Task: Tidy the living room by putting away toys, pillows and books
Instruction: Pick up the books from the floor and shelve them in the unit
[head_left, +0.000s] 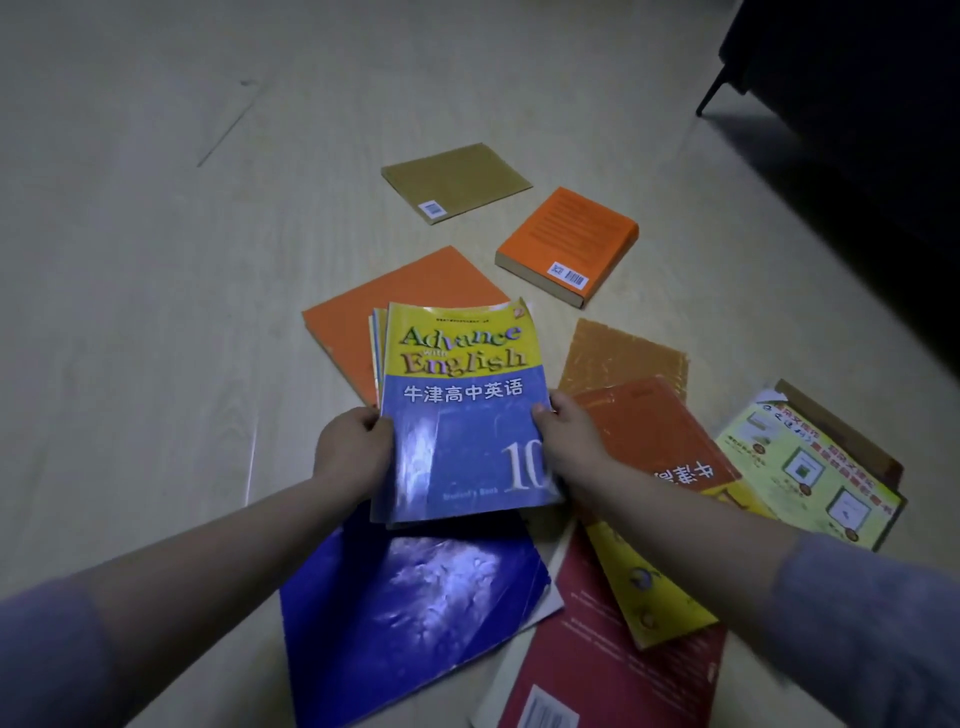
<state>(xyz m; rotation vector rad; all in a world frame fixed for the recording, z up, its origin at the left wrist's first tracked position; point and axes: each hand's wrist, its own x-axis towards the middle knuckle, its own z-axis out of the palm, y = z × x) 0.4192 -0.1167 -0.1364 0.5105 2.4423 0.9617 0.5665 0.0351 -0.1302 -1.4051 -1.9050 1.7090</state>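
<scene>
the left hand (353, 447) curls its fingers (375, 419) round the left edge of a thin stack of textbooks (462, 405); the right hand (569, 431) grasps the right edge. the stack is cover up between the hands, long axis running away from the person, title end farthest. beyond the fingers lie a flat orange book (384, 301), a tan book (457, 179) and a thick orange book (569, 239); nearer than them is a blue book (405, 613); to their right is a yellow booklet (810, 467). all lie on a pale wood floor (156, 260), with dark furniture (857, 104) at the far right.
</scene>
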